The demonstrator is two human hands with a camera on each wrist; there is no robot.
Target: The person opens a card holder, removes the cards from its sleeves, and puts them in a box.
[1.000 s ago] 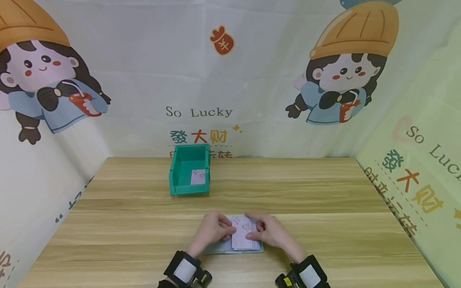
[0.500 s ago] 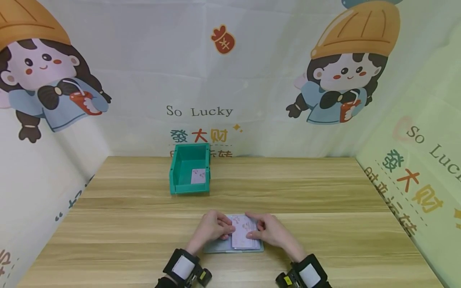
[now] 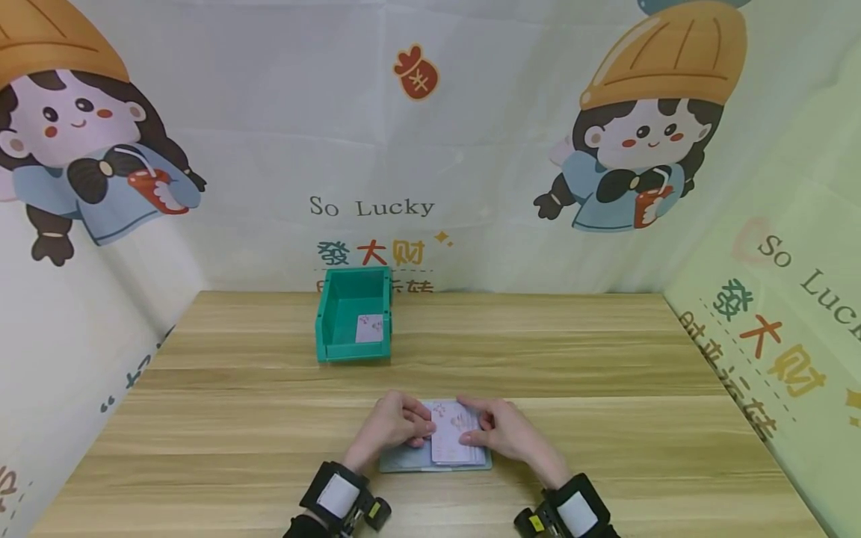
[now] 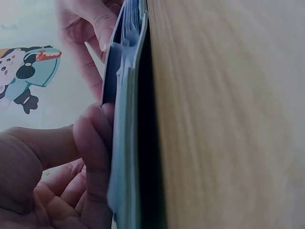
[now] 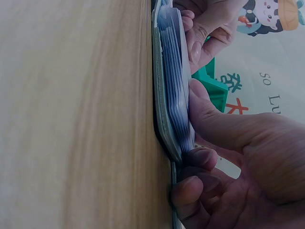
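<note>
On the table in front of me lies an opened card holder (image 3: 403, 461) with a pale blue cover and several sleeve pages. A pale pink card (image 3: 447, 441) with a small printed pattern is on top of its right-hand side. My left hand (image 3: 395, 420) pinches the card's left edge between thumb and fingers. My right hand (image 3: 504, 431) grips the right side, its thumb (image 5: 205, 102) on the card's face and its fingertips (image 5: 188, 191) at the pages' edge. The stacked sleeves (image 5: 175, 81) show edge-on in the right wrist view. Whether the card is inside a sleeve, I cannot tell.
A green open-fronted bin (image 3: 321, 329) stands further back, left of centre, with another pink patterned card (image 3: 369, 329) in it. The wooden table (image 3: 572, 351) reaches back to a printed cloth backdrop (image 3: 484, 179). Both wrists wear black camera mounts (image 3: 336, 497).
Almost nothing moves. My left hand and the card's left edge shift very slightly to the left, while the right hand keeps its place.
</note>
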